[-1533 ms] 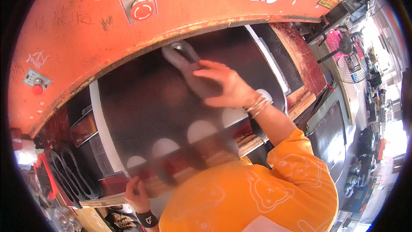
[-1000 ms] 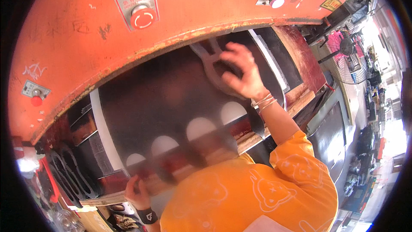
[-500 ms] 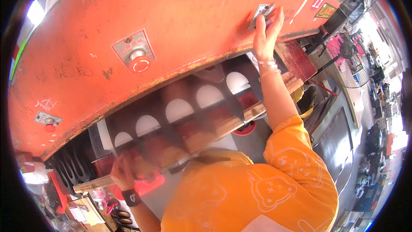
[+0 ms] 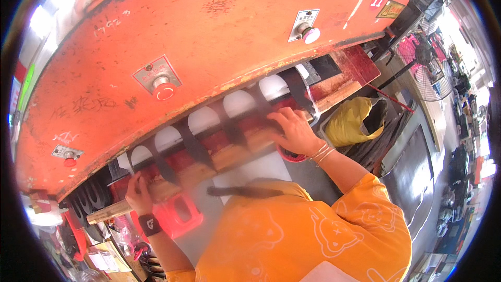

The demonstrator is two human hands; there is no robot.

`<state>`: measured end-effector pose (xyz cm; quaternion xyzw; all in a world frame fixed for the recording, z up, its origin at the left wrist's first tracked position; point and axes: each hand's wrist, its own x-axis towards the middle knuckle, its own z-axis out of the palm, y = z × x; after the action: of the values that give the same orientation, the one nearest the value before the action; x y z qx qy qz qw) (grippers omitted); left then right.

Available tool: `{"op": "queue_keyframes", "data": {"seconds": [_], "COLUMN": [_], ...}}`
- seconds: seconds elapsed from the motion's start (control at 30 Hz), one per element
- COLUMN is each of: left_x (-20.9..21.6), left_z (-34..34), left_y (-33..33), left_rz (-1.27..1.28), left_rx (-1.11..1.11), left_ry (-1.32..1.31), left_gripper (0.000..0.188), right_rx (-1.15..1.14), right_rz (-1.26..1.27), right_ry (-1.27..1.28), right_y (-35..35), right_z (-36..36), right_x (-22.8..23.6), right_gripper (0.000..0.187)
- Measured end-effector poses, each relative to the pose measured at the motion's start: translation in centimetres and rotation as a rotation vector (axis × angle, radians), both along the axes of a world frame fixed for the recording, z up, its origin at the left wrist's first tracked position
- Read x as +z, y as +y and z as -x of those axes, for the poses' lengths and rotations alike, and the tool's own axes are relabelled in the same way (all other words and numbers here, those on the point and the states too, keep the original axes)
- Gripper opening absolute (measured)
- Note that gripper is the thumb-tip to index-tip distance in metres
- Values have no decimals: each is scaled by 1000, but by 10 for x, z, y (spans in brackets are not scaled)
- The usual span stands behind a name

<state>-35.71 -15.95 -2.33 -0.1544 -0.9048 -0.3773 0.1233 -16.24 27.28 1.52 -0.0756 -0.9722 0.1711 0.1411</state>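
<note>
Your right hand [image 4: 293, 131] has dropped from the button panel to grip the dark punched-out sheet [image 4: 209, 136] under the orange press [image 4: 219, 36], left hand [image 4: 138, 193] clutching its other end.

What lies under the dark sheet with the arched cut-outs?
Through the cut-outs of the dark sheet a white surface shows; a wooden board runs below its front edge. What lies further back is hidden by the orange machine.
</note>
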Motion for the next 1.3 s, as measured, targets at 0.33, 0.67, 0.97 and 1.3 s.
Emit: {"op": "queue_keyframes", "data": {"seconds": [0.33, 0.67, 0.97, 1.3], "left_x": [-14, -34, -31, -25], "left_z": [-4, -107, -194, -221], "left_y": [-5, -32, -59, -60], "left_rz": [-82, -10, -62, -93], "left_rx": [-54, 25, 27, 58], "left_ry": [19, -119, -172, -246], "left_gripper": [20, 19, 17, 15], "right_rx": [-143, -246, 114, -9], "right_rz": [-40, 86, 64, -19], "right_ry": [-24, -7, -3, 17], "right_y": [-18, 15, -18, 48], "right_z": [-14, -10, 18, -26], "right_x": [-13, 34, 16, 23], "right_gripper": [59, 53, 69, 58]}}
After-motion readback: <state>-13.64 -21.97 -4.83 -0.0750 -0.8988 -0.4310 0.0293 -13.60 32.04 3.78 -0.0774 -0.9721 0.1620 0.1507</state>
